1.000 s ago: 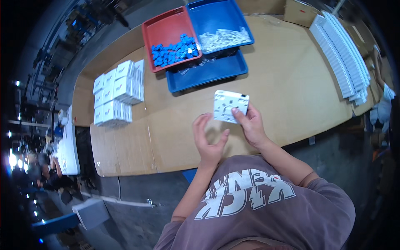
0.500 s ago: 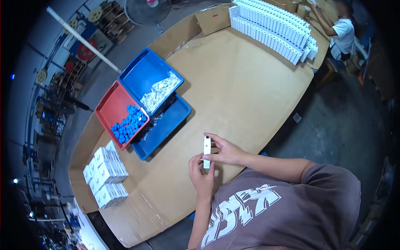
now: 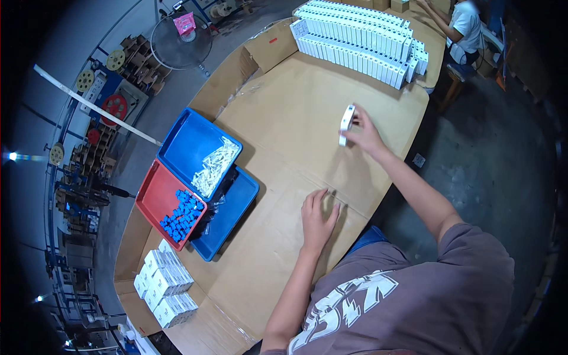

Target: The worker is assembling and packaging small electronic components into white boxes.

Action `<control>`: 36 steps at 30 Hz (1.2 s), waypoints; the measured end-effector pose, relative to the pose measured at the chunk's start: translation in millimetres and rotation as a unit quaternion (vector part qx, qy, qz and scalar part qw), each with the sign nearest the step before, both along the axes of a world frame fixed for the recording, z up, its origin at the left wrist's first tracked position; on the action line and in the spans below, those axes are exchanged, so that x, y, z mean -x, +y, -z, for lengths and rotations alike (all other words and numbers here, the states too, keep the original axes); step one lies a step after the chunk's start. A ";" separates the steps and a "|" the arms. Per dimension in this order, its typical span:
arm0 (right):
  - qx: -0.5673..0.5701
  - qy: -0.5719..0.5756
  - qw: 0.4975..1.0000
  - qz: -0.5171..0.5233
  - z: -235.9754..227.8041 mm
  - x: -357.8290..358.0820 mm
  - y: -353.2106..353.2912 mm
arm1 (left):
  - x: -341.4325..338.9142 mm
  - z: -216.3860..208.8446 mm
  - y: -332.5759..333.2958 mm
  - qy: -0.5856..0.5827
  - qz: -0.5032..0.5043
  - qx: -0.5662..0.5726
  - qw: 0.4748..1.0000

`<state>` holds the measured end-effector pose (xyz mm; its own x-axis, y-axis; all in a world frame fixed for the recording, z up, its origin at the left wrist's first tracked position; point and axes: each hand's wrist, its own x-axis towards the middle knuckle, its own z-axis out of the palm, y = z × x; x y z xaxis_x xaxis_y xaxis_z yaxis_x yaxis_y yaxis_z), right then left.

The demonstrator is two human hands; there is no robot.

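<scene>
R hand (image 3: 367, 136) has thumb + fingers clamped on a thin white plate (image 3: 346, 126), held on edge over the cardboard-topped table (image 3: 290, 139), btwn L hand (image 3: 317, 221) and the rows of white pieces (image 3: 355, 50) at the far end. L hand's fingers are curled, gap btwn them & thumb. Off to the L: red tray (image 3: 155, 194) w/ blue bits (image 3: 182, 215), blue tray (image 3: 184, 141) w/ white sticks (image 3: 216, 165), 2nd blue tray (image 3: 244, 188) beside both. White box stacks (image 3: 164, 289) nearby.

Dark grey floor (image 3: 467, 171) lies on both sides of a cardboard-covered table (image 3: 284, 106). Beyond it stand a round fan (image 3: 168, 46), a red wheel (image 3: 113, 110) and, blurrily, perhaps shelves (image 3: 145, 65). A lamp (image 3: 13, 156) glares at far left.
</scene>
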<state>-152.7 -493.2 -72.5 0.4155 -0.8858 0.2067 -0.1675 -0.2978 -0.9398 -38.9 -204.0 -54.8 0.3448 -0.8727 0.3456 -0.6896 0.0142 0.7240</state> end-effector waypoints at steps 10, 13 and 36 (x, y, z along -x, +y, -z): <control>0.100 0.046 0.979 0.173 -29.1 -72.1 -175.0 | 6.1 30.7 -62.7 -0.021 -0.090 0.013 0.996; 0.097 0.066 0.973 0.198 -57.1 -93.0 -220.5 | 8.9 24.8 -65.3 -0.027 -0.111 0.000 0.993; 0.244 0.154 0.940 0.183 -74.2 -256.4 -417.7 | 2.5 8.1 -87.9 -0.048 -0.100 -0.185 0.976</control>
